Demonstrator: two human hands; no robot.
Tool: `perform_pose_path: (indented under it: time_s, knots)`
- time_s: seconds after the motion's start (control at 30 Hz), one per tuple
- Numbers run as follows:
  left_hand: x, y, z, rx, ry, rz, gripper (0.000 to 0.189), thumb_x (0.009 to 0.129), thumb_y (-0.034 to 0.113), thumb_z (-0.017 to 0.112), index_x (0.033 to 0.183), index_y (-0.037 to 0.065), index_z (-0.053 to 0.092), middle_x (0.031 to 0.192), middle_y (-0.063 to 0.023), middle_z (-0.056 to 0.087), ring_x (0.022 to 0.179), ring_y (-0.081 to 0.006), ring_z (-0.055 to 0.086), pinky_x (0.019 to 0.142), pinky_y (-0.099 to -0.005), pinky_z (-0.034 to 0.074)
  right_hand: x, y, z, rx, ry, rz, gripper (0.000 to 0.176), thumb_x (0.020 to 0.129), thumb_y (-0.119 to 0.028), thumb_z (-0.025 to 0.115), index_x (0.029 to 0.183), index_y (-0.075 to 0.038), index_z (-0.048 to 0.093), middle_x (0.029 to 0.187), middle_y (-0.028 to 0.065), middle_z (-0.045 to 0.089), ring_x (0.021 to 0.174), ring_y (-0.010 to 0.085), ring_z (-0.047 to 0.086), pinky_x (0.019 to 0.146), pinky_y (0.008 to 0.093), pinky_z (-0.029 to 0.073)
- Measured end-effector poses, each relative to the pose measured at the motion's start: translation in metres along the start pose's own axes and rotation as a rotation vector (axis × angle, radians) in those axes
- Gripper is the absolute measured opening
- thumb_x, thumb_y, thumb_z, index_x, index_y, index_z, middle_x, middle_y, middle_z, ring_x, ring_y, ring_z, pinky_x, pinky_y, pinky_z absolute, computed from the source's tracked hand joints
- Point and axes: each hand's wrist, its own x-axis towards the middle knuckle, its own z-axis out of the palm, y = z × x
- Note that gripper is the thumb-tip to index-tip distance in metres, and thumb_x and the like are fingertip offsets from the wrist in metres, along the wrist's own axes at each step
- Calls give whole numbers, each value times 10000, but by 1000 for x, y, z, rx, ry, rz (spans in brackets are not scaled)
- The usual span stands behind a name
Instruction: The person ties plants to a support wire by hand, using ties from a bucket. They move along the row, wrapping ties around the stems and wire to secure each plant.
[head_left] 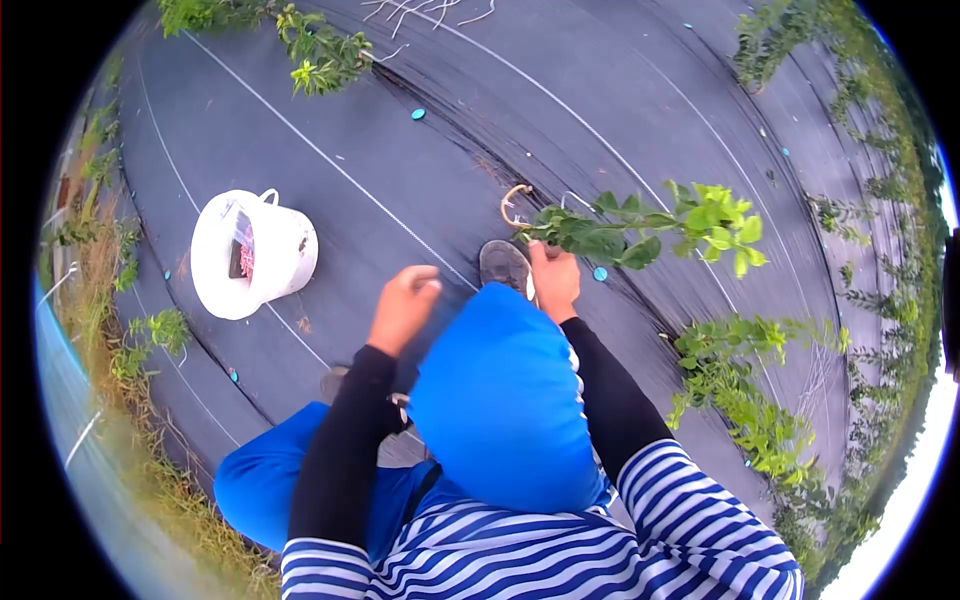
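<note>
My right hand is beside the dark shoe, its fingers closed at the lower stem of a leafy green plant. The fingertips are partly hidden by leaves. This plant leans to the right over black ground sheeting. Just beyond it a curved tan loop stands at the sheet. My left hand hovers over the sheeting to the left of my knee, curled with thumb against the fingers and slightly blurred. Whatever it may hold is too small to see.
A white bucket with pinkish-red bits inside stands at left, tilted in view. Another leafy plant grows at right, and one more at the top. Teal discs dot the black sheeting. Dry grass borders the left side.
</note>
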Motion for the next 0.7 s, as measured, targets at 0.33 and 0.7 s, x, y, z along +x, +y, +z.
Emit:
perform_pose_path:
  time_s: [0.33,0.7]
  knots:
    - [56,-15,119,-622,-296,-421,308,871,160,570,1124,-14,560,955,-92,640,838,-139,605,742,-271,493,19,55,5,24,-110,-54,361,849,-347,552,838,-1,653,684,134,623,641,243,601,591,341,463]
    - [104,6,137,-1000,-449,-853,269,937,294,493,1063,57,502,927,-44,592,814,-123,580,682,-296,524,44,87,-44,1411,-489,381,447,939,-416,420,1161,-34,490,1078,109,568,788,211,608,654,340,494]
